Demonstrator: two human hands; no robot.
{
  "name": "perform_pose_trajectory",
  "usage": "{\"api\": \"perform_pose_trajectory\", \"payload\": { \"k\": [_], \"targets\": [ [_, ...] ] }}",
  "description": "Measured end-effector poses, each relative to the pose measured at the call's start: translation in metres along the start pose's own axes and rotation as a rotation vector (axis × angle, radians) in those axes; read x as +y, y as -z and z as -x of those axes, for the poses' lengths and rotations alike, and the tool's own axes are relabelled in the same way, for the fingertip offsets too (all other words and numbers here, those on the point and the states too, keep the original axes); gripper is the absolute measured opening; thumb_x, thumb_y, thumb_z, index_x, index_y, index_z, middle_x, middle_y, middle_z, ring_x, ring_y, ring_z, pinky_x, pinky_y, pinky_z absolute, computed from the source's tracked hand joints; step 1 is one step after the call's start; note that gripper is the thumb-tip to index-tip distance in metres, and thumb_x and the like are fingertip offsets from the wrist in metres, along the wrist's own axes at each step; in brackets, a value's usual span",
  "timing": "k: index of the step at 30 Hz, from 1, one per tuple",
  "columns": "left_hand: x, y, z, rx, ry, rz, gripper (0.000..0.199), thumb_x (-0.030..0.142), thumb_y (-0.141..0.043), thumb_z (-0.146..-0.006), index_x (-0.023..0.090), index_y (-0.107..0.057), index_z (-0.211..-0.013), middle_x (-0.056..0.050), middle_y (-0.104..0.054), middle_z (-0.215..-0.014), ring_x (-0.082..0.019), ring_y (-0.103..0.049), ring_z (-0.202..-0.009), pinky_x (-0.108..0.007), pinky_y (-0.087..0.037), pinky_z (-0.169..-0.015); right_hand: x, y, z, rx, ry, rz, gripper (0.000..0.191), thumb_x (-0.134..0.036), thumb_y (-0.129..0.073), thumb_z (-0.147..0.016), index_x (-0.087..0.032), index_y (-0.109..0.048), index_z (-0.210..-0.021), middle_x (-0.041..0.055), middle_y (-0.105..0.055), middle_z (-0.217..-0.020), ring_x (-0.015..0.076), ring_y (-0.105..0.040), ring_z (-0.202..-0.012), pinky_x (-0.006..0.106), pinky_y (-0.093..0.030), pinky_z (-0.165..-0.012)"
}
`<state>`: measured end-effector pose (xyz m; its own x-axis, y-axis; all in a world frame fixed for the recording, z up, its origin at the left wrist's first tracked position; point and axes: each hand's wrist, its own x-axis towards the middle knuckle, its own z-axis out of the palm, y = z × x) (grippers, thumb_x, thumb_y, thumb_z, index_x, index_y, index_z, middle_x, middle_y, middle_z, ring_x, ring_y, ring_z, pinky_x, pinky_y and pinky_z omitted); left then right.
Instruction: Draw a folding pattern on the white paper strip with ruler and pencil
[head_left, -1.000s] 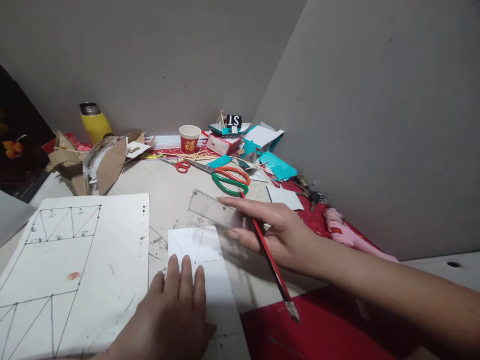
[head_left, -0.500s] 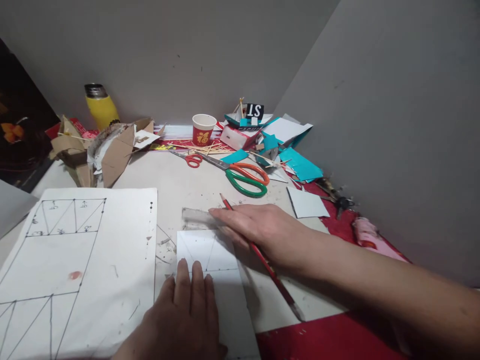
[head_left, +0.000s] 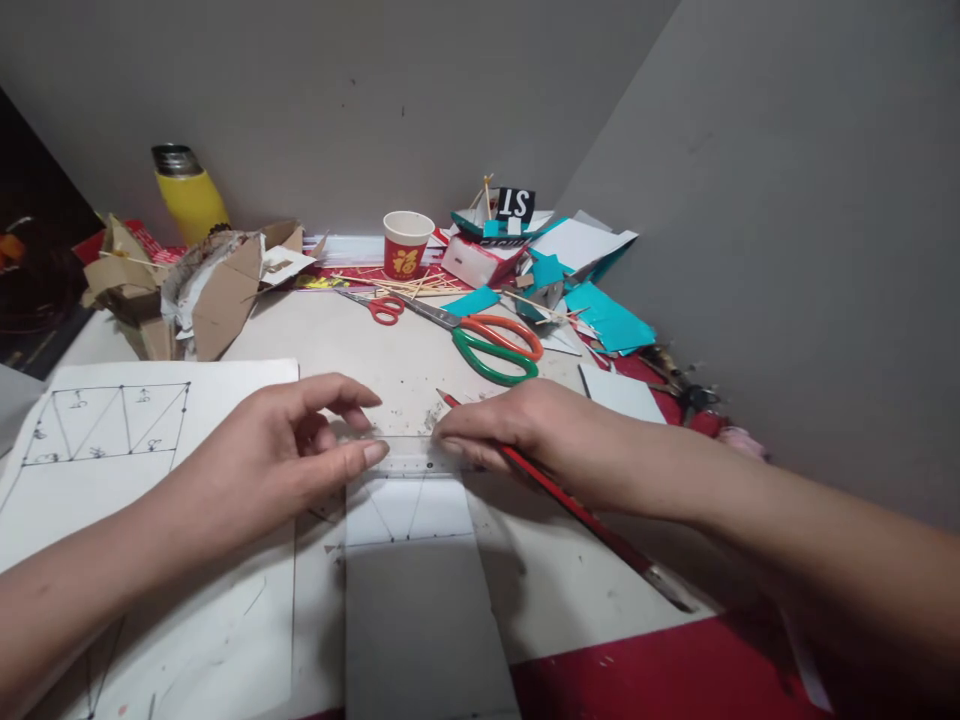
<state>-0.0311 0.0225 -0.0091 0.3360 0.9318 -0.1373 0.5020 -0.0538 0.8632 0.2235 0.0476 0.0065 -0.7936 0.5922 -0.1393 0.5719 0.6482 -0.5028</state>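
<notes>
My right hand [head_left: 517, 430] is closed around a red pencil [head_left: 577, 510], its sharpened tip up and to the left. The fingertips of that hand also touch the right end of a clear ruler [head_left: 411, 455]. At the ruler's left end is my left hand [head_left: 307, 440], thumb and index finger apart, with the thumb tip at the ruler. The ruler lies along the top edge of a white card strip [head_left: 412, 515] marked with pencilled slanting lines and a cross line. Under my left forearm is a larger white sheet [head_left: 232, 400] with a drawn triangle pattern.
Beyond my hands lie green-and-orange-handled scissors [head_left: 495, 350] and small red scissors [head_left: 386, 310]. A paper cup [head_left: 407, 245], thin wooden sticks [head_left: 409, 285], blue card scraps [head_left: 611, 318], cut cardboard [head_left: 225, 300] and a yellow bottle [head_left: 191, 205] line the back by the grey wall [head_left: 300, 90].
My left hand has lifted off the card strip and moved up to the ruler's left end. The ruler has come down to the strip's top edge; my right hand still holds the pencil.
</notes>
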Motion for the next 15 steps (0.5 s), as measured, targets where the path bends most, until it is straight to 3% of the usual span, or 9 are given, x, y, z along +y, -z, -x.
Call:
{"api": "perform_pose_trajectory", "payload": {
  "k": [3, 6, 10, 15],
  "targets": [
    [-0.007, -0.006, -0.003, -0.072, 0.039, 0.105, 0.028, 0.043, -0.064, -0.082, 0.021, -0.074, -0.095, 0.002, -0.062, -0.062, -0.013, -0.052, -0.053, -0.022, -0.041, -0.049, 0.007, -0.007, -0.005, 0.081, 0.050, 0.052, 0.029, -0.026, -0.040, -0.098, -0.020, -0.052, -0.072, -0.0019, -0.048, -0.062, 0.0127, -0.042, -0.057, 0.027, -0.027, -0.057],
    [-0.012, -0.008, -0.005, -0.045, 0.042, 0.104, 0.024, 0.040, -0.062, -0.083, 0.020, -0.075, -0.087, 0.003, -0.058, -0.059, -0.011, -0.047, -0.052, -0.022, -0.037, -0.048, 0.012, -0.010, -0.009, 0.129, 0.067, 0.086, 0.028, -0.027, -0.045, -0.100, -0.018, -0.066, -0.084, 0.0016, -0.059, -0.067, 0.0137, -0.049, -0.059, 0.027, -0.030, -0.058],
    [-0.017, -0.006, -0.009, 0.009, 0.045, 0.100, 0.024, 0.040, -0.065, -0.082, 0.020, -0.075, -0.089, 0.002, -0.060, -0.061, -0.012, -0.048, -0.056, -0.023, -0.037, -0.051, 0.019, -0.012, -0.010, 0.171, 0.085, 0.105, 0.025, -0.026, -0.048, -0.100, -0.016, -0.070, -0.096, 0.0048, -0.067, -0.074, 0.0149, -0.055, -0.063, 0.026, -0.033, -0.058],
    [-0.024, -0.007, -0.012, -0.025, 0.083, 0.180, 0.022, 0.037, -0.067, -0.081, 0.020, -0.075, -0.092, 0.002, -0.063, -0.062, -0.012, -0.051, -0.058, -0.022, -0.038, -0.052, 0.026, -0.018, -0.009, 0.191, 0.114, 0.053, 0.025, -0.025, -0.049, -0.101, -0.015, -0.071, -0.103, 0.0080, -0.072, -0.082, 0.0174, -0.064, -0.071, 0.027, -0.039, -0.063]
  ]
}}
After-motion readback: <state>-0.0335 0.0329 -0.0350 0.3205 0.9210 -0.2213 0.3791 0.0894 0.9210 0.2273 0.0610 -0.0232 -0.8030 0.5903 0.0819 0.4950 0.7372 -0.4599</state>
